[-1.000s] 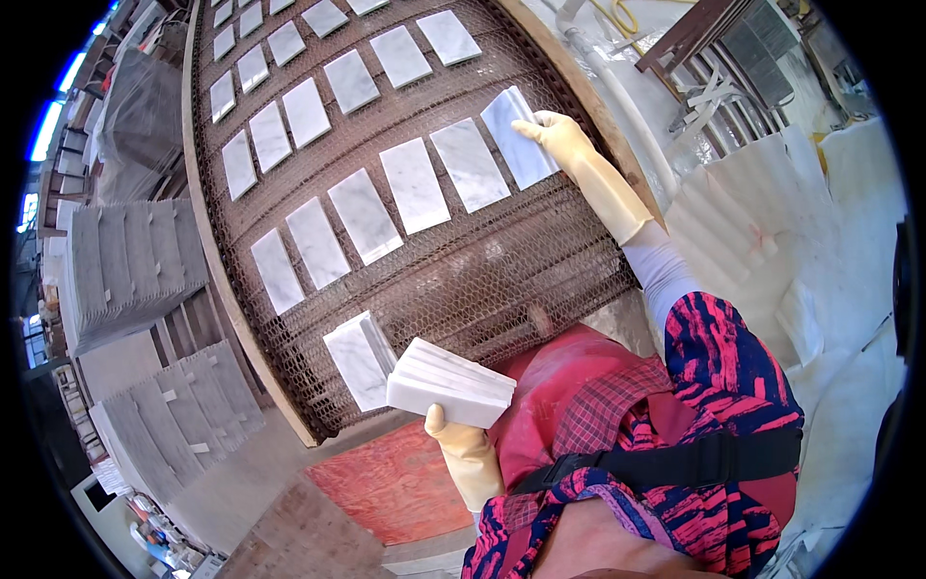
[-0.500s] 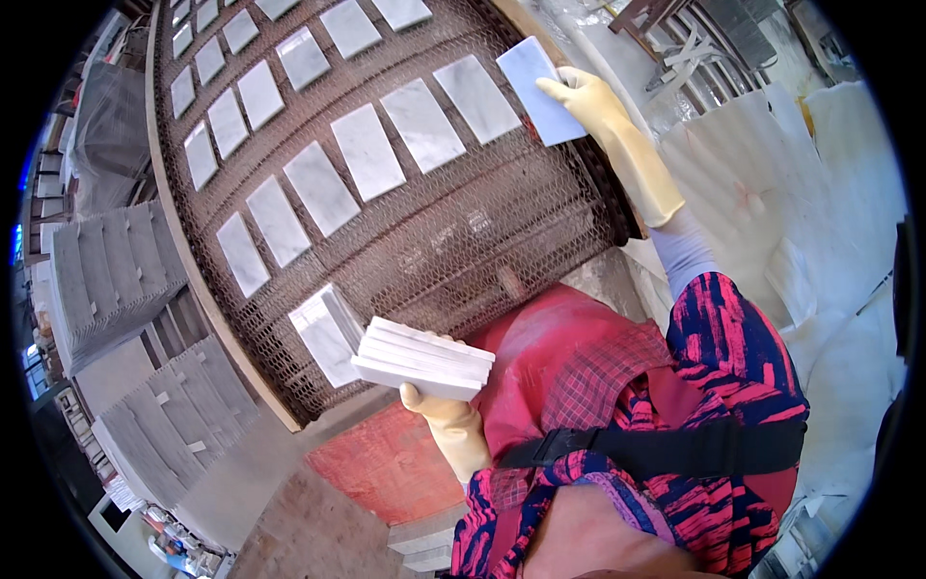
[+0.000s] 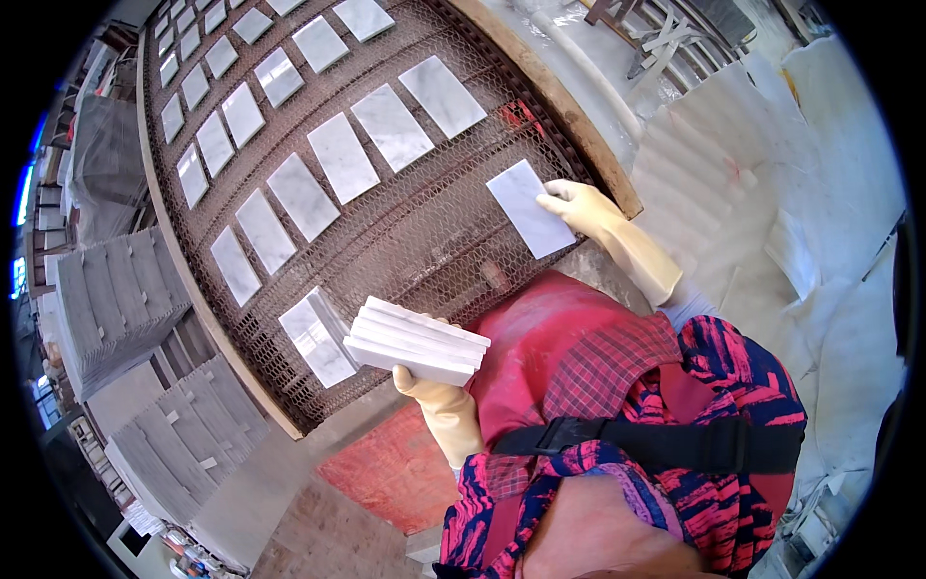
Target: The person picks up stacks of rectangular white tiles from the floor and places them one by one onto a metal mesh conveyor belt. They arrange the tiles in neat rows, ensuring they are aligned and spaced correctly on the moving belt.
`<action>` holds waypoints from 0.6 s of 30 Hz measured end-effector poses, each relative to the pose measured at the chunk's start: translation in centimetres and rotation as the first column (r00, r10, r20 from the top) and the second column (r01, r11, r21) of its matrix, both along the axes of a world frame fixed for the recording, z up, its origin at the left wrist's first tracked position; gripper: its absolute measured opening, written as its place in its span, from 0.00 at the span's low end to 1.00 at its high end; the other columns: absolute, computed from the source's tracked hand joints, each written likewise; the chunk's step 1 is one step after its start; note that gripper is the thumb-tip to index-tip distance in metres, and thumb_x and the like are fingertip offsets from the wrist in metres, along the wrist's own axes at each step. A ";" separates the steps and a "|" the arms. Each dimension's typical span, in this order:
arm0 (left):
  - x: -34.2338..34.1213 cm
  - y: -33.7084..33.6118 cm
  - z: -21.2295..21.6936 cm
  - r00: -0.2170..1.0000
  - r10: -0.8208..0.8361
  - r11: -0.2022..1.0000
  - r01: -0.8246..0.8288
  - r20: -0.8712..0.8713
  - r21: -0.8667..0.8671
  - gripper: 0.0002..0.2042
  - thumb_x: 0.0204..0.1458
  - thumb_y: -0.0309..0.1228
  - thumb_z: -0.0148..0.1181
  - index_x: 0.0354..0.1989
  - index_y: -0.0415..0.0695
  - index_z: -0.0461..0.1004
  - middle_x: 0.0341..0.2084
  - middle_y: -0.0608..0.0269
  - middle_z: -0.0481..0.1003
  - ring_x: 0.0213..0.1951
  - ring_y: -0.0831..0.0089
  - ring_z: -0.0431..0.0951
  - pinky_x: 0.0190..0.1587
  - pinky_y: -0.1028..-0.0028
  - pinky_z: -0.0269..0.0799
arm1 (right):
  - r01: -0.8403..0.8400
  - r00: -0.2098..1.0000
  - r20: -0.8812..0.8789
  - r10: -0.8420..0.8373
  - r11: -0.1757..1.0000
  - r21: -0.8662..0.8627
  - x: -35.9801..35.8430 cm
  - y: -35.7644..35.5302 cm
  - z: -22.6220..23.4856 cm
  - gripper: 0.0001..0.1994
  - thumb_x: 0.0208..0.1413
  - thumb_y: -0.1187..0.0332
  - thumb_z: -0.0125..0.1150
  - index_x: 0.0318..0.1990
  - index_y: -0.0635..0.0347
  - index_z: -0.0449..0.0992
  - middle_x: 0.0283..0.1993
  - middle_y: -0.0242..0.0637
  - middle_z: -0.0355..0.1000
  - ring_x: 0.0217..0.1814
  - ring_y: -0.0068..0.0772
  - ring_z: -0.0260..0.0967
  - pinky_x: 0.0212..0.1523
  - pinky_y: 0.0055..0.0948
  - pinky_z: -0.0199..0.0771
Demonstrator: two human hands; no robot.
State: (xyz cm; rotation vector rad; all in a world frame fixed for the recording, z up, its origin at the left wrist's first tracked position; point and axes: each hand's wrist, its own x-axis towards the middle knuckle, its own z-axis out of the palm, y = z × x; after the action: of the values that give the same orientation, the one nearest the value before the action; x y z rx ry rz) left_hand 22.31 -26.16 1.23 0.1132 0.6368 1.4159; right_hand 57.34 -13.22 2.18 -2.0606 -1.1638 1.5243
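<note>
My left hand (image 3: pixel 439 400), in a pale yellow rubber glove, is closed around a stack of white marble tiles (image 3: pixel 415 340) held edge-up near my apron. A single white-grey marble tile (image 3: pixel 531 207) is in my right hand (image 3: pixel 584 212), gripped by its right edge between thumb and fingers, at the near right of the wire mesh conveyor (image 3: pixel 424 232). Whether that tile touches the mesh I cannot tell. Beside the left hand's stack, another tile (image 3: pixel 318 338) lies on the mesh, with what looks like more tiles along its right edge.
Rows of marble tiles (image 3: pixel 342 159) lie spaced across the conveyor. A wooden rail (image 3: pixel 550 82) edges its right side. Stacks of grey slabs (image 3: pixel 121 299) stand at the left. White sheeting (image 3: pixel 733 222) covers the right. A red board (image 3: pixel 391 468) lies below the conveyor's near end.
My right hand has come nearer to my body with its tile, from the conveyor's right edge. The tiles on the mesh have shifted slightly left in view. My left hand keeps its stack.
</note>
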 end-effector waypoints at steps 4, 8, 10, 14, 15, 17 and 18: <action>-0.1 -0.4 0.1 0.996 -0.075 0.995 0.078 -0.048 0.054 0.48 0.51 0.67 0.68 0.73 0.45 0.66 0.55 0.54 0.79 0.53 0.51 0.81 0.56 0.48 0.78 | -0.181 0.925 0.368 0.093 0.960 0.212 -0.7 1.5 4.3 0.23 0.69 0.49 0.63 0.67 0.45 0.80 0.54 0.39 0.84 0.55 0.33 0.81 0.59 0.35 0.79; -0.2 -1.3 -0.1 0.995 -0.061 0.998 0.060 -0.080 -0.008 0.50 0.47 0.69 0.68 0.69 0.41 0.69 0.53 0.52 0.79 0.53 0.50 0.81 0.56 0.46 0.78 | -0.308 0.945 0.253 0.207 0.822 0.479 -5.8 5.9 5.2 0.26 0.68 0.48 0.65 0.70 0.44 0.76 0.58 0.42 0.82 0.60 0.38 0.80 0.63 0.39 0.78; -0.6 -2.1 0.1 0.994 -0.045 0.998 0.040 -0.101 -0.057 0.51 0.46 0.70 0.68 0.69 0.40 0.69 0.53 0.51 0.79 0.53 0.50 0.81 0.57 0.47 0.77 | -0.404 0.914 0.274 0.298 0.715 0.571 -11.0 9.4 4.5 0.29 0.67 0.49 0.66 0.71 0.47 0.73 0.62 0.44 0.79 0.64 0.43 0.76 0.66 0.42 0.76; -1.0 -4.2 0.6 0.990 0.005 0.996 -0.018 -0.142 -0.090 0.51 0.46 0.71 0.65 0.69 0.41 0.69 0.54 0.51 0.78 0.54 0.50 0.80 0.60 0.47 0.76 | -0.568 0.820 0.475 0.321 0.564 0.599 -21.3 15.8 2.8 0.35 0.65 0.49 0.68 0.74 0.53 0.68 0.70 0.49 0.74 0.73 0.52 0.70 0.72 0.48 0.71; -1.2 -4.8 0.7 0.989 0.022 0.996 -0.035 -0.145 -0.087 0.51 0.47 0.71 0.65 0.69 0.41 0.69 0.55 0.51 0.78 0.55 0.50 0.80 0.60 0.47 0.76 | -0.600 0.790 0.523 0.321 0.579 0.552 -23.9 17.0 2.6 0.37 0.64 0.49 0.69 0.75 0.55 0.67 0.72 0.50 0.72 0.75 0.54 0.68 0.73 0.50 0.69; -1.7 -6.2 -0.2 0.989 0.068 0.993 -0.080 -0.133 -0.087 0.50 0.49 0.71 0.62 0.70 0.42 0.68 0.57 0.51 0.77 0.56 0.49 0.79 0.61 0.46 0.75 | -0.648 0.720 0.602 0.346 0.647 0.403 -27.3 19.6 2.5 0.38 0.63 0.49 0.69 0.76 0.54 0.65 0.75 0.47 0.69 0.78 0.54 0.64 0.73 0.53 0.69; -1.8 -6.8 -0.3 0.989 0.095 0.993 -0.103 -0.116 -0.062 0.49 0.50 0.71 0.61 0.71 0.42 0.67 0.57 0.51 0.77 0.56 0.49 0.79 0.61 0.45 0.75 | -0.661 0.690 0.632 0.353 0.665 0.349 -28.8 20.6 1.7 0.38 0.63 0.49 0.70 0.76 0.54 0.65 0.76 0.46 0.68 0.79 0.53 0.63 0.73 0.55 0.68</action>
State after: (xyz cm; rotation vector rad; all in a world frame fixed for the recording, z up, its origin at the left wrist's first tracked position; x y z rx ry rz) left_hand 20.47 -32.94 0.91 0.1100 0.7928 1.4894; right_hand 28.58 7.41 3.86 -1.8086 -2.2740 0.6058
